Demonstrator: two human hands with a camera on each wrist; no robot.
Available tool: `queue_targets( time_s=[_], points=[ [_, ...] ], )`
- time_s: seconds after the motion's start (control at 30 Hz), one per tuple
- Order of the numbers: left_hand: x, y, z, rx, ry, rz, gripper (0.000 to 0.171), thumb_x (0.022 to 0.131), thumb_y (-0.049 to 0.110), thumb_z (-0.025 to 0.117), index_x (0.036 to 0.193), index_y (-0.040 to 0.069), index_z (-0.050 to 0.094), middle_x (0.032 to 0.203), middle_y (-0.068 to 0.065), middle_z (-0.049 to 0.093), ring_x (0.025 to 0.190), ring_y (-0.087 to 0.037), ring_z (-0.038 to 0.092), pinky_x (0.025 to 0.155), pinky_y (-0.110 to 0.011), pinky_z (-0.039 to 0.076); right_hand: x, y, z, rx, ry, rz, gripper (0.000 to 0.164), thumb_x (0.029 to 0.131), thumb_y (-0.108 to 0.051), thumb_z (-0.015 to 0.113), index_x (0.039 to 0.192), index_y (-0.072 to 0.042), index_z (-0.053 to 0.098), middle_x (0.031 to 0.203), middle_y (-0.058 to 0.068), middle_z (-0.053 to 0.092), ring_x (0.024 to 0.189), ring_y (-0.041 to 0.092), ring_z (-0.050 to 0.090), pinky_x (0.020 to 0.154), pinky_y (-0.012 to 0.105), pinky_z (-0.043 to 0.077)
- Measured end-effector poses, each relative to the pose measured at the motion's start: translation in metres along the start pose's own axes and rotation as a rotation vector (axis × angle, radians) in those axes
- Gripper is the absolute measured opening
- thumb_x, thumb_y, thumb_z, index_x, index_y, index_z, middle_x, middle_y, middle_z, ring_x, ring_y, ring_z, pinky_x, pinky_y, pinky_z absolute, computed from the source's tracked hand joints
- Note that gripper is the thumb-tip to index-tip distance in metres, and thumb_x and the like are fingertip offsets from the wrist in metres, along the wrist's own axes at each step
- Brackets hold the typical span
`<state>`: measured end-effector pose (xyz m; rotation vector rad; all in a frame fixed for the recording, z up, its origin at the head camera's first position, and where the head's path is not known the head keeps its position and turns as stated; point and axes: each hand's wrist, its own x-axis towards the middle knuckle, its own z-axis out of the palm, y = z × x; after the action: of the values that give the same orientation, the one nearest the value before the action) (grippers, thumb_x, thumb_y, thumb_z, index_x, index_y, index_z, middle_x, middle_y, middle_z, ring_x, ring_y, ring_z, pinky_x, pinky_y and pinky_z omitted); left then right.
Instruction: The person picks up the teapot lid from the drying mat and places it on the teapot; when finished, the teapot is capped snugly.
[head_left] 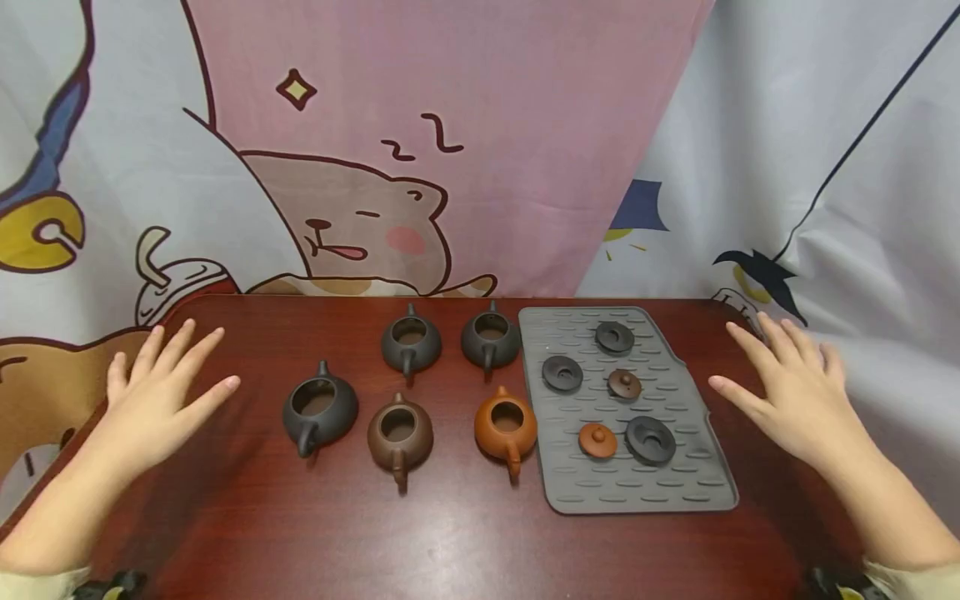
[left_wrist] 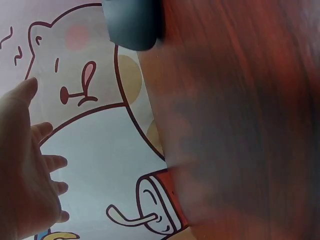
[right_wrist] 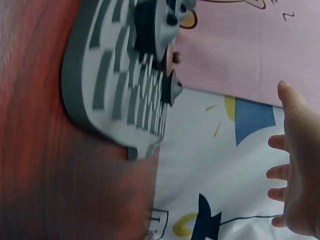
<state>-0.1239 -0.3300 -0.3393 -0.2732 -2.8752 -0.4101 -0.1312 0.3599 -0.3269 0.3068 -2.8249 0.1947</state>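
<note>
My left hand (head_left: 153, 408) hovers with spread fingers over the table's left side, holding nothing. The nearest thing to it is a dark grey teapot (head_left: 342, 417) without its lid. Two more lidless dark teapots stand behind, one in the middle (head_left: 426, 354) and one to its right (head_left: 507, 352). In front of them are a brown teapot (head_left: 382, 452) and an orange teapot (head_left: 489, 442), both uncovered. My right hand (head_left: 798, 400), fingers also spread and holding nothing, is beside a grey ridged mat (head_left: 588, 498). On the mat lie an orange lid (head_left: 597, 442), a brown lid (head_left: 624, 386) and three dark lids (head_left: 651, 442).
The reddish-brown wooden table (head_left: 337, 533) runs back to a cartoon-printed cloth (head_left: 525, 167) that hangs along its far edge. The mat sits right next to the orange teapot. In the right wrist view, the mat's raised rim (right_wrist: 75, 95) shows.
</note>
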Motion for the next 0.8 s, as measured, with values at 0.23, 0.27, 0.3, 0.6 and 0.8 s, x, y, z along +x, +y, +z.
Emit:
queue_targets(
  time_s=[0.23,0.27,0.3,0.6,0.8],
  points=[
    [-0.003,0.008,0.013,-0.086,0.062,0.054,0.069,0.094,0.039,0.057,0.151,0.012,0.028,0.154,-0.023,0.018,0.142,-0.041,-0.001,0.102,-0.064,-0.014,-0.007,-0.02,0.006,0.108,0.101,-0.076,0.067,0.09,-0.041,0.064,0.145,-0.01,0.04,0.147,0.023,0.031,0.135,0.044,0.021,0.103,0.065,0.005],
    [-0.003,0.009,0.015,-0.103,0.069,0.058,0.068,0.094,0.038,0.057,0.151,0.012,0.029,0.154,-0.023,0.018,0.142,-0.04,0.0,0.102,-0.064,-0.014,-0.008,-0.022,0.007,0.126,0.116,-0.085,0.065,0.089,-0.04,0.065,0.143,-0.009,0.043,0.147,0.022,0.032,0.134,0.044,0.023,0.103,0.065,0.006],
    [-0.004,0.011,0.017,-0.118,0.077,0.062,0.068,0.094,0.037,0.058,0.15,0.011,0.03,0.154,-0.023,0.019,0.142,-0.04,0.001,0.102,-0.064,-0.013,-0.01,-0.025,0.009,0.144,0.131,-0.094,0.064,0.089,-0.039,0.066,0.141,-0.009,0.045,0.146,0.022,0.034,0.133,0.044,0.025,0.104,0.064,0.007],
    [-0.008,0.024,0.038,-0.31,0.159,0.1,0.064,0.09,0.023,0.066,0.145,0.007,0.039,0.15,-0.024,0.028,0.141,-0.038,0.012,0.105,-0.064,-0.003,-0.019,-0.05,0.021,0.259,0.202,-0.142,0.056,0.086,-0.032,0.072,0.133,-0.007,0.054,0.139,0.019,0.043,0.126,0.041,0.034,0.104,0.061,0.012],
    [-0.009,0.026,0.049,-0.439,0.135,0.101,0.065,0.09,0.017,0.065,0.147,0.006,0.036,0.149,-0.026,0.028,0.14,-0.043,0.014,0.105,-0.066,0.005,-0.024,-0.061,0.029,0.315,0.212,-0.143,0.051,0.083,-0.024,0.076,0.127,-0.006,0.059,0.133,0.016,0.049,0.118,0.039,0.04,0.097,0.063,0.019]
  ],
)
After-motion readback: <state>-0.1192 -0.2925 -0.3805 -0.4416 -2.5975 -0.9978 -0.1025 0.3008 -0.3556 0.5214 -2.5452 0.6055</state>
